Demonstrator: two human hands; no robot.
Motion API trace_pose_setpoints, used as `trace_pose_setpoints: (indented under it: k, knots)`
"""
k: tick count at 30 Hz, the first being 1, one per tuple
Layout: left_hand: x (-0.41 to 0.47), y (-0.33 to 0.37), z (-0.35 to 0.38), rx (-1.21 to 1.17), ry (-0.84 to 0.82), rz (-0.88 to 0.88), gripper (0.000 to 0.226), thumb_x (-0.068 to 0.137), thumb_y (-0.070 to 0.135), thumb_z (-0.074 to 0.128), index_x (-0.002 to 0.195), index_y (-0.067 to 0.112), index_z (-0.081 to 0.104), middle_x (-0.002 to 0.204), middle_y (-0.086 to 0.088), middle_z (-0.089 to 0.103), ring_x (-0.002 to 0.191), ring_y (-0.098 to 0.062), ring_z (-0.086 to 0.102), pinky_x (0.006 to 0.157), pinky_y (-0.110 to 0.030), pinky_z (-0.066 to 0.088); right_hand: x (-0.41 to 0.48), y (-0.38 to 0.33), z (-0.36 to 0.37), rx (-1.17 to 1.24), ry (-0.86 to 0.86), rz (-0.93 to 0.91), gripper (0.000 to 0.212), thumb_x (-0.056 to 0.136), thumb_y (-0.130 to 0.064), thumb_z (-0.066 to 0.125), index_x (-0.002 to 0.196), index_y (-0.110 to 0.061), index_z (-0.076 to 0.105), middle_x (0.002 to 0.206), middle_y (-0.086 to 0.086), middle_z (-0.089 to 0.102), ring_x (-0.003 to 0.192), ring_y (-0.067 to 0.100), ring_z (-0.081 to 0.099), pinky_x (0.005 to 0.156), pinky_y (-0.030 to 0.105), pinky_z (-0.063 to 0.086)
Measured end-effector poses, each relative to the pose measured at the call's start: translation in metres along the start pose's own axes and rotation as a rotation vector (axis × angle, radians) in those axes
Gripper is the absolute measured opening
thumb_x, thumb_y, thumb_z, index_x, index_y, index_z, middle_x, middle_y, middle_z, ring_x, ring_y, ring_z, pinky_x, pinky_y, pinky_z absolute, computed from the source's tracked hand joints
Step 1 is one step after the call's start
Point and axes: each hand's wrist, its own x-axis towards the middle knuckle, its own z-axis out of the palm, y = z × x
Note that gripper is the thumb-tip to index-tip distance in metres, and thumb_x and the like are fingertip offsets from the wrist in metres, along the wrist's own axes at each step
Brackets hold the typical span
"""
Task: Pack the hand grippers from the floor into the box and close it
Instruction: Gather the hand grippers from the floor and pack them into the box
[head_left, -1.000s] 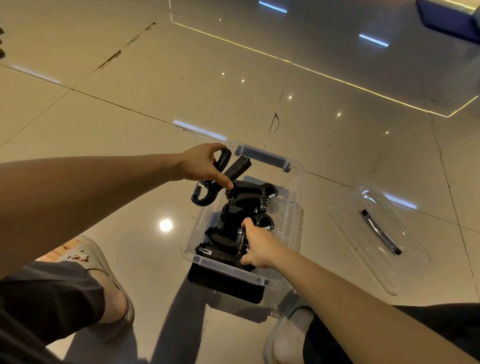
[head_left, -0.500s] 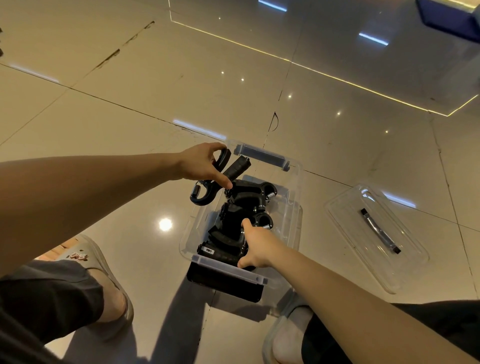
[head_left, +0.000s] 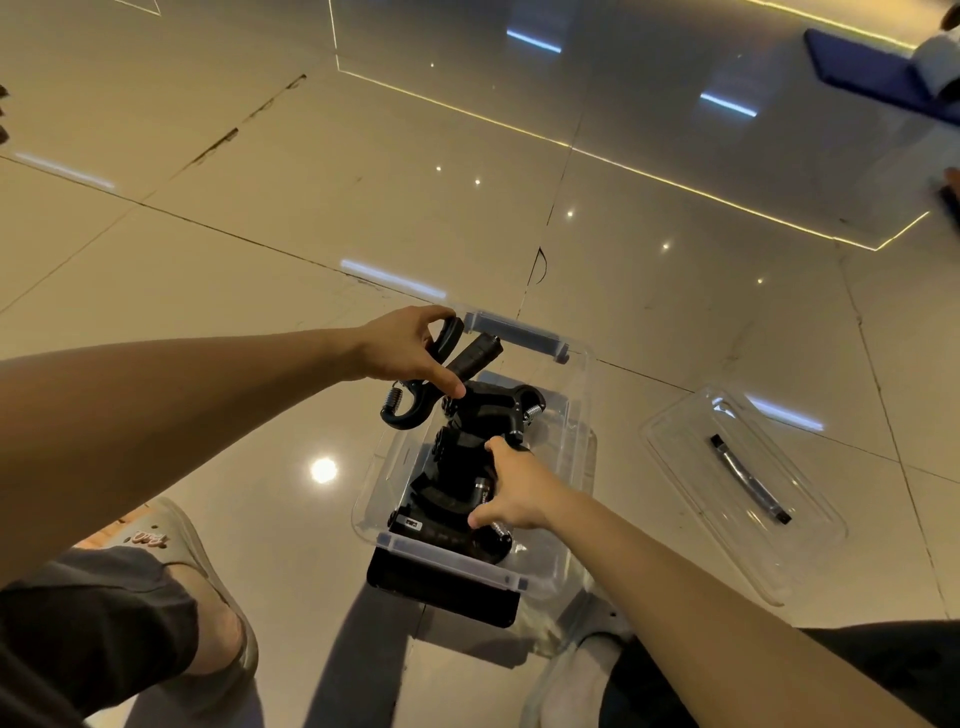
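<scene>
Glossy beige tiled floor (head_left: 249, 249) carries a clear box (head_left: 575, 431). Left grip (head_left: 400, 348) holds a hand gripper (head_left: 474, 357) over its far-left corner, handles pointing far-right; right grip (head_left: 514, 488) clasps packed grippers (head_left: 457, 467) lying lengthwise inside.

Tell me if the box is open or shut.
Open: the box has no lid on; the lid lies on the floor beside it.

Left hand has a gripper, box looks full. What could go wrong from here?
1. The stacked grippers rise near the box rim; adding the hand gripper held by the left hand may keep the lid from seating.
2. The right hand holds them; released, they may shift.
</scene>
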Motion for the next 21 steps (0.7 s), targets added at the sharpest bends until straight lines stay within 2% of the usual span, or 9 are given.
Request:
trace_pose_setpoints:
  k: [2, 4, 7, 9, 11, 14, 17, 18, 21]
  knots:
    - [0.0, 0.002, 0.0, 0.0, -0.001, 0.015, 0.112, 0.065, 0.036, 0.093, 0.156, 0.025, 0.029, 0.11, -0.007, 0.058, 0.088, -0.02, 0.067, 0.064, -0.021, 0.052, 0.001, 0.001, -0.022, 0.118, 0.07, -0.01, 0.102, 0.074, -0.038, 0.087, 0.152, -0.015, 0.026, 0.12, 0.014, 0.064, 0.102, 0.025, 0.064, 0.089, 0.044, 0.057]
    - [-0.001, 0.004, 0.0, 0.0, -0.004, 0.026, 0.113, 0.065, 0.034, 0.093, 0.156, 0.025, 0.028, 0.108, -0.006, 0.06, 0.088, -0.02, 0.068, 0.066, -0.022, 0.052, -0.002, -0.001, -0.04, 0.32, 0.098, -0.012, 0.096, 0.077, -0.032, 0.086, 0.152, -0.017, 0.027, 0.108, 0.015, 0.068, 0.088, 0.025, 0.068, 0.077, 0.042, 0.061]
    - [-0.004, 0.007, 0.004, 0.016, -0.009, 0.033, 0.116, 0.062, 0.037, 0.095, 0.157, 0.027, 0.028, 0.106, -0.004, 0.06, 0.09, -0.018, 0.066, 0.068, -0.023, 0.05, -0.01, -0.003, -0.059, 0.653, 0.147, -0.003, 0.076, 0.084, -0.017, 0.08, 0.145, -0.019, 0.036, 0.103, 0.014, 0.067, 0.085, 0.03, 0.073, 0.064, 0.037, 0.062]
    - [-0.008, 0.01, 0.009, 0.048, 0.003, 0.031, 0.116, 0.061, 0.04, 0.095, 0.156, 0.028, 0.028, 0.109, -0.003, 0.058, 0.092, -0.016, 0.062, 0.069, -0.023, 0.048, -0.014, -0.006, -0.071, 0.92, 0.194, 0.003, 0.053, 0.089, -0.012, 0.074, 0.135, -0.011, 0.047, 0.105, 0.018, 0.068, 0.083, 0.031, 0.074, 0.065, 0.039, 0.063]
    - [-0.01, 0.013, 0.014, 0.047, 0.022, 0.032, 0.114, 0.061, 0.04, 0.095, 0.154, 0.028, 0.03, 0.107, -0.001, 0.059, 0.091, -0.014, 0.063, 0.069, -0.022, 0.049, -0.014, -0.01, -0.079, 1.118, 0.225, -0.032, 0.032, 0.094, -0.015, 0.068, 0.124, -0.007, 0.058, 0.102, 0.021, 0.071, 0.083, 0.031, 0.075, 0.071, 0.044, 0.064]
    - [-0.012, 0.023, 0.026, 0.044, 0.065, 0.067, 0.108, 0.061, 0.04, 0.094, 0.15, 0.026, 0.035, 0.1, 0.005, 0.06, 0.086, -0.014, 0.065, 0.07, -0.025, 0.054, -0.011, -0.017, -0.078, 1.165, 0.258, -0.082, 0.025, 0.099, -0.02, 0.063, 0.114, -0.001, 0.065, 0.101, 0.021, 0.074, 0.088, 0.029, 0.076, 0.068, 0.036, 0.063]
    - [-0.013, 0.025, 0.031, 0.068, 0.106, 0.091, 0.103, 0.063, 0.043, 0.093, 0.147, 0.024, 0.037, 0.093, 0.01, 0.057, 0.08, -0.012, 0.064, 0.065, -0.022, 0.049, -0.008, -0.02, -0.076, 1.164, 0.309, -0.103, 0.022, 0.101, -0.019, 0.06, 0.112, -0.001, 0.067, 0.101, 0.019, 0.076, 0.089, 0.029, 0.076, 0.064, 0.028, 0.06]
    - [-0.013, 0.025, 0.028, 0.017, 0.089, 0.074, 0.095, 0.067, 0.041, 0.091, 0.145, 0.024, 0.04, 0.094, 0.005, 0.061, 0.079, -0.014, 0.067, 0.064, -0.021, 0.051, -0.007, -0.02, -0.078, 1.155, 0.322, -0.104, 0.021, 0.101, -0.018, 0.059, 0.112, -0.002, 0.067, 0.1, 0.018, 0.076, 0.089, 0.028, 0.076, 0.064, 0.027, 0.059]
    - [-0.011, 0.024, 0.017, -0.161, 0.046, 0.031, 0.051, 0.085, 0.03, 0.079, 0.127, 0.017, 0.053, 0.098, -0.008, 0.072, 0.079, -0.019, 0.074, 0.067, -0.026, 0.056, -0.005, -0.016, -0.082, 1.126, 0.372, -0.096, 0.021, 0.101, -0.017, 0.059, 0.114, 0.0, 0.064, 0.093, 0.014, 0.075, 0.079, 0.023, 0.076, 0.06, 0.026, 0.057]
